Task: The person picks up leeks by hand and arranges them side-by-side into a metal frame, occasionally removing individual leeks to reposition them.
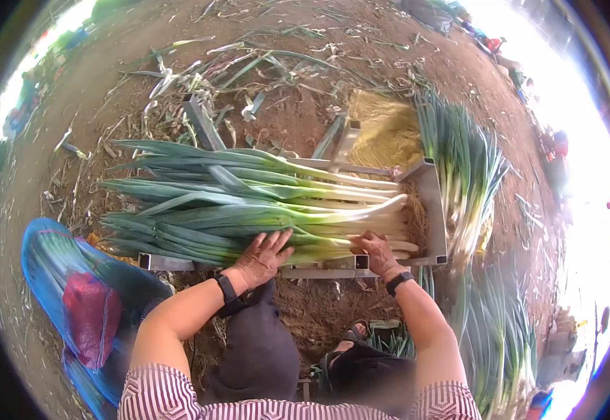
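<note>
A thick bundle of leeks [249,203] lies sideways in a metal frame [434,210], green leaves to the left and white stems to the right. Their roots [417,217] are close against the frame's upright end plate. My left hand [261,257] rests on the near side of the bundle, where the leaves turn pale, with its fingers spread flat. Farther right, my right hand [375,253] is curled over the white stem of a leek at the near edge, close to the root end.
More leeks [459,168] are piled to the right, with another heap [501,336] nearer me. A yellow sack [385,129] lies behind the frame. Blue bagging [60,266] with a red bag [91,318] is at my left. Leaf scraps [249,63] litter the dirt ground.
</note>
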The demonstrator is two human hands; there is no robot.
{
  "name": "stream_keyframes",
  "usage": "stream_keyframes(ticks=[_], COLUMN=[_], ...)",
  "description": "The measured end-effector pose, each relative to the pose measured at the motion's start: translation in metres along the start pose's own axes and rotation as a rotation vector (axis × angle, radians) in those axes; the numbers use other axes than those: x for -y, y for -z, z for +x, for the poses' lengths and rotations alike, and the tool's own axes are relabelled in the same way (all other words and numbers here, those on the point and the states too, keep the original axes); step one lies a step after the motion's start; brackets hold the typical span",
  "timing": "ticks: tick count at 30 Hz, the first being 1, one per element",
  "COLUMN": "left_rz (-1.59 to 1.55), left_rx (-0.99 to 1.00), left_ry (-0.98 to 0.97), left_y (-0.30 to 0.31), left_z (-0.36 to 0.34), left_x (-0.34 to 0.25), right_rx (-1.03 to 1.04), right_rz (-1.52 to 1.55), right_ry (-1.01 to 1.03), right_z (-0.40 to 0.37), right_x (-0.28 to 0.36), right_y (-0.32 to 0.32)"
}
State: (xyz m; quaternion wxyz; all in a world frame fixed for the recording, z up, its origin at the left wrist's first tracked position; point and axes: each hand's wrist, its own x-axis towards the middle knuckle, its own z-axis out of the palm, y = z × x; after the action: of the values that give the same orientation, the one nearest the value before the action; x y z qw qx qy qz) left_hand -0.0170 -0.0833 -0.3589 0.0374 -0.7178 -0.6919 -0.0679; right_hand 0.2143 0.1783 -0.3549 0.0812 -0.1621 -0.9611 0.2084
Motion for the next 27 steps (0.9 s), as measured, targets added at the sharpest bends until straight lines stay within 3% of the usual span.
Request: stream_keyframes(ticks=[2,4,5,10,27], left_rz=[-0.018,-0.045,-0.059,-0.17,-0.255], left_rx=[0.056,0.056,0.055,0.111,0.065], left_ry=[0.026,0.018,0.015,-0.01,-0.016], left_y=[0.006,0.004,0.003,0.009,-0.003], left_z=[0.004,0.009,0.012,0.017,0.018], left_x=[0.0,0.0,-0.001,0.001,0.006], right_rx=[-0.041,-0.038,0.027,0.043,-0.07], right_rz=[0.046,0.513,0.523,0.09,0.055], right_ry=[0.04,0.022,-0.009,0.011,-0.005], right_z=[-0.001,0.001,0.005,0.013,-0.001], right_x=[-0.002,-0.007,-0.004,0.009,0.0], right_y=[-0.008,-0.036,-0.041,-0.037,-0.02])
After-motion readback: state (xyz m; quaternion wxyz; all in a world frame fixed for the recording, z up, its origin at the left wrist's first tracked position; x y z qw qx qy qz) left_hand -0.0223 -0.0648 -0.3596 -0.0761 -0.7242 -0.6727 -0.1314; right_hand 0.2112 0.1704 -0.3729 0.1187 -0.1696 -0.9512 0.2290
